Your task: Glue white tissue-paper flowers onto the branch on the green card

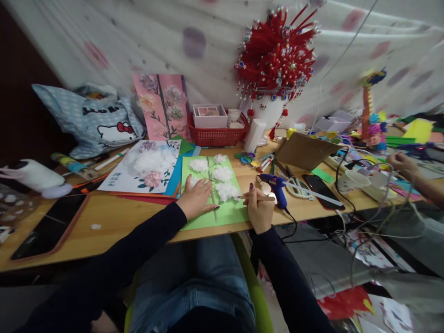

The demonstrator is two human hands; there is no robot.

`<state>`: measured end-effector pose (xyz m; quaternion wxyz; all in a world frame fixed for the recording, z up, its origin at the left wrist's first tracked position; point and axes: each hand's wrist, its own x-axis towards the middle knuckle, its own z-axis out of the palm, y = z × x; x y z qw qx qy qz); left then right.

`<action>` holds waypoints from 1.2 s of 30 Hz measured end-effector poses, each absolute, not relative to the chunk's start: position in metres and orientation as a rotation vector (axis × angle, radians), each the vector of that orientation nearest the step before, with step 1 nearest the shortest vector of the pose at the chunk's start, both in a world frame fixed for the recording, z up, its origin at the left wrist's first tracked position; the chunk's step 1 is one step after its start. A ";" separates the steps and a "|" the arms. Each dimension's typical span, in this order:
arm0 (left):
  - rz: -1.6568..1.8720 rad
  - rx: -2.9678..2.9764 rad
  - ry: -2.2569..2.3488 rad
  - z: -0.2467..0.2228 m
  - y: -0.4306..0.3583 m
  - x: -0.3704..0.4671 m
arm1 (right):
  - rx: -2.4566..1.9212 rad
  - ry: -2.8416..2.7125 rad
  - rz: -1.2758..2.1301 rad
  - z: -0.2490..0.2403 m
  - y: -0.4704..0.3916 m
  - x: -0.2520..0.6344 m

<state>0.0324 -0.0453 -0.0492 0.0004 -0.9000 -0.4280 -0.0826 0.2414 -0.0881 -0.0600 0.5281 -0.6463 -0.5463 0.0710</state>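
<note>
A light green sheet of paper lies at the table's front edge, bearing several fluffy white paper flowers along a grey painted stem. My left hand rests flat on the sheet's left side with its fingers apart, holding nothing. Pinched in my right hand is a thin wooden stick, pencil- or brush-like. Its tip points left, at the right edge of the lowest white flower; whether it touches cannot be seen. Just right of this hand lies a blue glue gun with a clear glue stick in its back.
Left are a floral picture with white fluff, a phone and a cloth bag. Behind stand a red basket and a red beaded headdress. Rightward lie scissors, another phone, cables and another person's hand.
</note>
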 end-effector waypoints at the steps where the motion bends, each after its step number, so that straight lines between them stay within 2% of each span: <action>1: -0.265 -2.826 -1.347 -0.049 -0.046 0.033 | -1.548 -1.297 0.171 -0.061 -0.088 0.242; 14: -0.232 -2.859 -1.391 -0.049 -0.047 0.033 | -1.499 -1.121 0.203 -0.063 -0.091 0.241; 24: -0.517 -2.884 -1.307 -0.037 -0.047 0.012 | -1.411 -0.927 0.231 -0.066 -0.091 0.241; 28: -0.626 -2.909 -1.276 -0.035 -0.054 0.011 | -1.367 -1.006 0.263 -0.065 -0.093 0.240; 32: -0.613 -2.953 -1.207 -0.037 -0.063 0.019 | -1.453 -1.238 0.215 -0.064 -0.093 0.241; 36: -0.576 -2.928 -1.223 -0.039 -0.067 0.022 | -1.534 -1.246 0.168 -0.064 -0.091 0.241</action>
